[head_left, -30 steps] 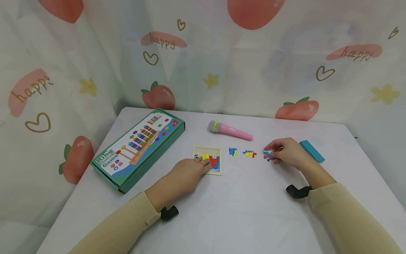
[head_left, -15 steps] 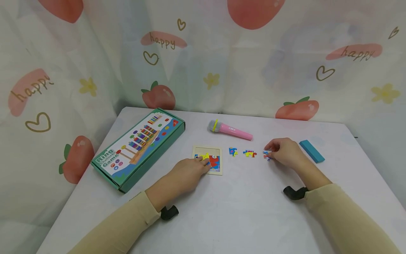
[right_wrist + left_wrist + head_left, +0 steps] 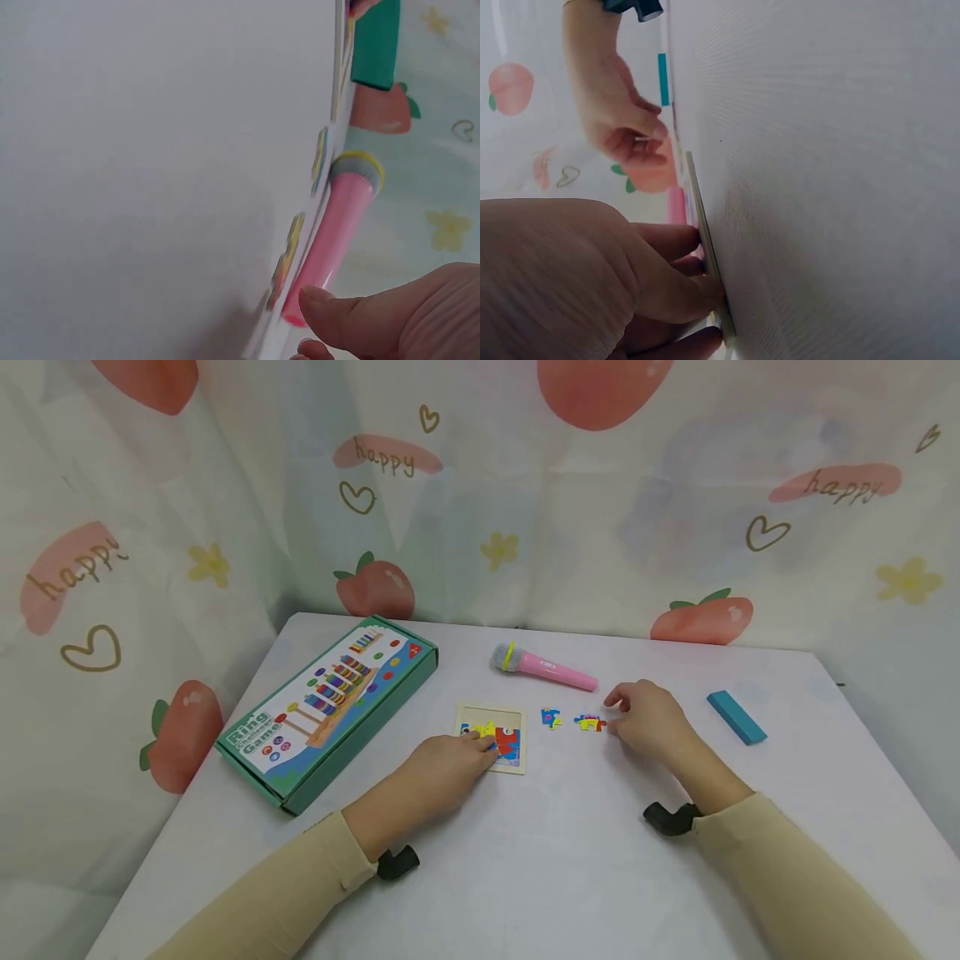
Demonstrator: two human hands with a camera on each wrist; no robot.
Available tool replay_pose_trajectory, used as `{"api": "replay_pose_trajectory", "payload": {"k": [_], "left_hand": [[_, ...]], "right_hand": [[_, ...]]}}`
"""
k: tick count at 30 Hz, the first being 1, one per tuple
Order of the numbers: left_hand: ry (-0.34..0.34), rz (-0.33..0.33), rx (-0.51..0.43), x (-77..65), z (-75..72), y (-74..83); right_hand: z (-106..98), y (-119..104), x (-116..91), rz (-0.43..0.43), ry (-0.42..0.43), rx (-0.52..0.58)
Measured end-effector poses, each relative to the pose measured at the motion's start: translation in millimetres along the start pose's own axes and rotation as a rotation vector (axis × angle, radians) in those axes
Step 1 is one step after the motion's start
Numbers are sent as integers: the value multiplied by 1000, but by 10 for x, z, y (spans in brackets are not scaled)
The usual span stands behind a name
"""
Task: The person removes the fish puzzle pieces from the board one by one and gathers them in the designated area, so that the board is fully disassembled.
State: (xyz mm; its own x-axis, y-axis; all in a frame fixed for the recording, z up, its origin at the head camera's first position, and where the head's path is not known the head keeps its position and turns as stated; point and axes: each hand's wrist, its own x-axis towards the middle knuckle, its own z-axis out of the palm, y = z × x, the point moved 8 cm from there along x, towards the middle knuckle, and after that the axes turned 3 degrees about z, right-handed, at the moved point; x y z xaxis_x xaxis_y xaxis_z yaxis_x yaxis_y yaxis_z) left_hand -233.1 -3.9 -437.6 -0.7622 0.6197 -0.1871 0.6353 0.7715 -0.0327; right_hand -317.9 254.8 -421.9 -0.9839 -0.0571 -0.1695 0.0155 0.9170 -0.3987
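A shallow wooden puzzle tray (image 3: 491,713), partly filled with colourful pieces, lies mid-table. My left hand (image 3: 431,770) rests over its near left part, fingertips on the pieces and covering some of them. In the left wrist view the fingertips touch the edge of the tray (image 3: 701,217). To the tray's right lie a blue-and-yellow puzzle piece (image 3: 551,718) and a yellow-and-red puzzle piece (image 3: 589,723). My right hand (image 3: 651,720) is low over the table, thumb and index finger spread apart, with the thumb right at the red end of that second piece. A third piece is hidden from view.
A green ring game box (image 3: 330,710) lies at the left. Behind the pieces is a pink toy microphone (image 3: 551,670), also close to the right thumb in the right wrist view. A teal block (image 3: 737,717) lies to the right. A patterned cloth backs the table.
The right hand draws back from the third puzzle piece, then moves left to the yellow-and-red piece. The third piece, earlier at its fingertips, no longer shows. The left hand stays put.
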Motion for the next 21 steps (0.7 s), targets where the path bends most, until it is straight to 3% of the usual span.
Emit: {"api": "replay_pose_trajectory", "payload": {"k": [7,13,21], "left_hand": [[48,13,20,-37,-18,35],[-2,-40,-5,-125,30,-30],[30,-28,-25,-241,19,-87]], "right_hand": [[91,-581,-46,-135,10,57],[341,-1068,-38,-256,-67,167],[657,-1496,22,-294,-166,246]]}}
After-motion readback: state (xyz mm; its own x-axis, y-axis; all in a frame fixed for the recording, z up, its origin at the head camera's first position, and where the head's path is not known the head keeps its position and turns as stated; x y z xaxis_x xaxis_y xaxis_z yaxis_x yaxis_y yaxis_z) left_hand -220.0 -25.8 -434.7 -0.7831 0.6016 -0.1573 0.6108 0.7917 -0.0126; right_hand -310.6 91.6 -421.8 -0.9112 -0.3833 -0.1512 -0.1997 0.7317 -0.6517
